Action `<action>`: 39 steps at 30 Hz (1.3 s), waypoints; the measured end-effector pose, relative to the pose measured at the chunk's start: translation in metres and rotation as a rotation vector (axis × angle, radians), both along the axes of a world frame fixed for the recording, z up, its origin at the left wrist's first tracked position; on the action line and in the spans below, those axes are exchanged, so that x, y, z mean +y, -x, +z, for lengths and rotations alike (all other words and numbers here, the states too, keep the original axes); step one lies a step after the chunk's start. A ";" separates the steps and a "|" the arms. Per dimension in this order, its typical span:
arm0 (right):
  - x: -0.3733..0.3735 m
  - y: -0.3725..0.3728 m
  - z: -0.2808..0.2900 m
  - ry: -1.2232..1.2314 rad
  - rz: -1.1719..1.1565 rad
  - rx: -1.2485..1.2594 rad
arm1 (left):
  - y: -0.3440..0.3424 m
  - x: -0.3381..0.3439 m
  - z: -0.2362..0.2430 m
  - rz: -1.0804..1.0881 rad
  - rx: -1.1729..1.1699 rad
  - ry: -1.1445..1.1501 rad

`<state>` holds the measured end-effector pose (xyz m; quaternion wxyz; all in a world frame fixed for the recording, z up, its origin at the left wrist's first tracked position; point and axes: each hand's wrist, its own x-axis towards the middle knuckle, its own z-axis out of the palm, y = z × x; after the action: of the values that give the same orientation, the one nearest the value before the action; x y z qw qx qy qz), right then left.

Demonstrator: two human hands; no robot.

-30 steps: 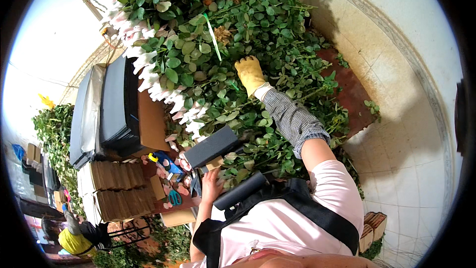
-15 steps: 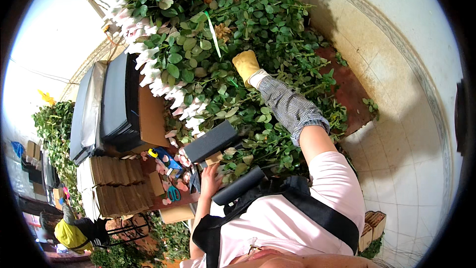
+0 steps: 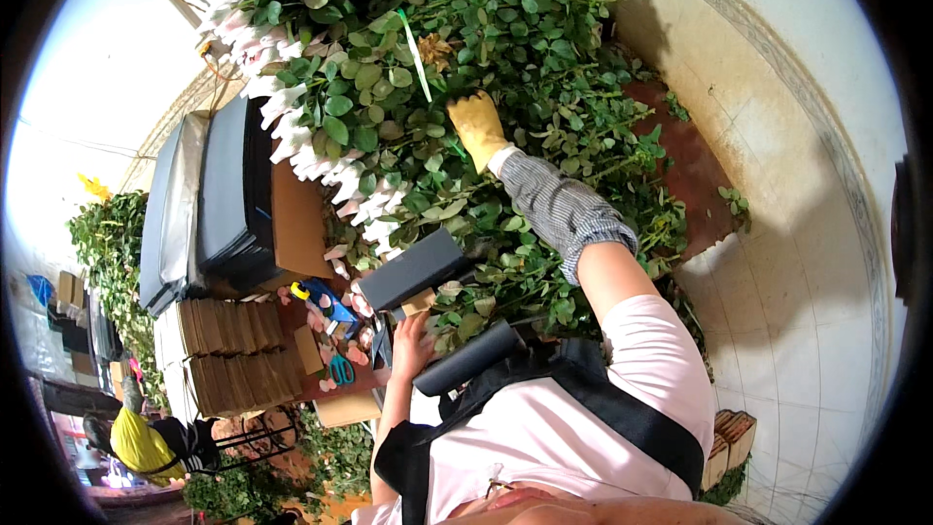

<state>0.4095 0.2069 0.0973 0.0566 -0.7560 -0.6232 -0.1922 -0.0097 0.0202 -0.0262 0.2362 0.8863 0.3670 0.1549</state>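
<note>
My right hand (image 3: 476, 129), in a yellow glove with a checked sleeve above it, reaches into a large pile of leafy green stems (image 3: 525, 49). Its fingers are curled among the leaves, and what they hold, if anything, is hidden. Just beyond the glove, a white and green tie strip (image 3: 416, 56) lies across the leaves. White-wrapped flower heads (image 3: 309, 157) line the pile's left edge. Down at the near side, my bare left hand (image 3: 412, 348) rests with fingers stretched out against a small cardboard piece (image 3: 419, 302), below a dark grey block (image 3: 412, 268).
Teal-handled scissors (image 3: 340, 367), a blue tool (image 3: 335, 309) and loose petals lie on the table left of my left hand. Stacked cardboard (image 3: 228, 355) and dark sheets (image 3: 233, 185) stand further left. A black roll (image 3: 468, 360) sits before my chest. A person in yellow (image 3: 144, 442) is at lower left.
My gloved right hand has shifted slightly left, its fingers still curled among the leaves. My left hand stays by the cardboard piece. The person at lower left has changed posture a little.
</note>
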 end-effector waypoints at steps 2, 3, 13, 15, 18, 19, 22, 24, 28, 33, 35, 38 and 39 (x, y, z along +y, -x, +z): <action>-0.005 0.005 0.006 0.000 0.045 -0.032 | 0.002 0.000 -0.001 0.003 -0.023 0.011; -0.006 0.006 0.001 0.033 0.061 -0.052 | 0.004 -0.001 -0.003 0.002 -0.032 -0.003; -0.102 0.019 -0.003 -0.492 0.388 0.318 | 0.004 0.001 -0.003 0.007 -0.056 0.002; -0.118 0.031 0.024 -0.406 0.383 0.243 | 0.006 0.002 -0.007 0.007 -0.095 0.007; -0.149 0.041 0.060 -0.208 0.358 0.187 | 0.005 0.002 -0.021 0.048 -0.110 0.034; -0.161 0.048 0.067 0.048 0.207 0.161 | 0.009 0.000 -0.023 0.053 -0.120 0.051; -0.206 0.039 0.053 -0.016 0.551 0.196 | 0.009 -0.002 -0.028 0.086 -0.132 0.091; -0.222 0.049 0.034 0.120 0.550 0.236 | 0.012 -0.005 -0.032 0.125 -0.120 0.084; -0.254 0.067 -0.065 0.358 0.368 0.414 | 0.008 -0.003 -0.014 0.098 0.052 0.092; -0.267 0.076 -0.116 0.221 0.237 0.351 | -0.004 0.007 0.008 0.009 0.115 -0.124; -0.262 0.091 -0.094 0.278 0.170 0.307 | -0.005 0.004 0.028 0.021 0.162 -0.276; -0.267 0.081 -0.113 0.309 0.250 0.317 | -0.002 0.008 0.017 0.046 0.170 -0.150; -0.271 0.083 -0.114 0.352 0.221 0.344 | 0.001 0.008 0.015 0.063 0.164 -0.067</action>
<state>0.3268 -0.0640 -0.0165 0.0501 -0.7030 -0.7071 0.0577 -0.0107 0.0278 -0.0110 0.1708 0.8914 0.4074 0.1015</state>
